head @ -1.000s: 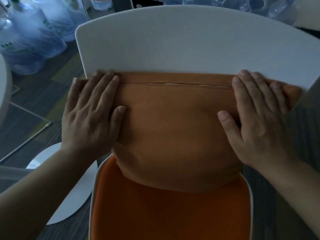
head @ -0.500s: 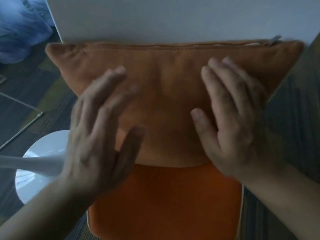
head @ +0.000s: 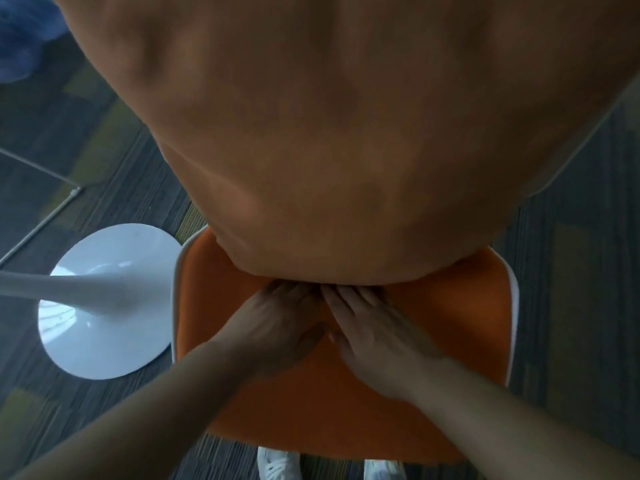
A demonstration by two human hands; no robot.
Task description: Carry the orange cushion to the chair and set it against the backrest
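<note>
Here, starting from the left, you have the white round pedestal base (head: 105, 299) standing on the striped carpet (head: 114, 161), just beside the chair seat (head: 460, 327); it plays no part in the job, but it is close to your left arm. Above it, in the far left corner, something blue and blurred (head: 20, 53) shows, and I cannot tell what it is.

Next comes your left hand (head: 273, 327). It lies flat on the orange seat, palm down, with the fingers stretched toward the lower edge of the orange cushion (head: 346, 133). The fingertips go under that edge, so this grip is open and holds nothing; I judge you are pushing or tucking the bottom of the cushion back, so that it sits deep in the seat and does not slide forward.

The cushion fills the middle and far part of the view. It stands on the far part of the seat and rises toward the backrest, which it hides almost fully; only a pale strip (head: 568, 140) shows at the right, perhaps the chair's edge. So I believe the placing is almost done.

Your right hand (head: 374, 337) lies just beside the left one, the thumbs nearly touching, also flat with spread fingers, gripping nothing.

At the near edge, two white shoes (head: 277, 462) stand on the carpet in front of the seat. No containers are in view.
</note>
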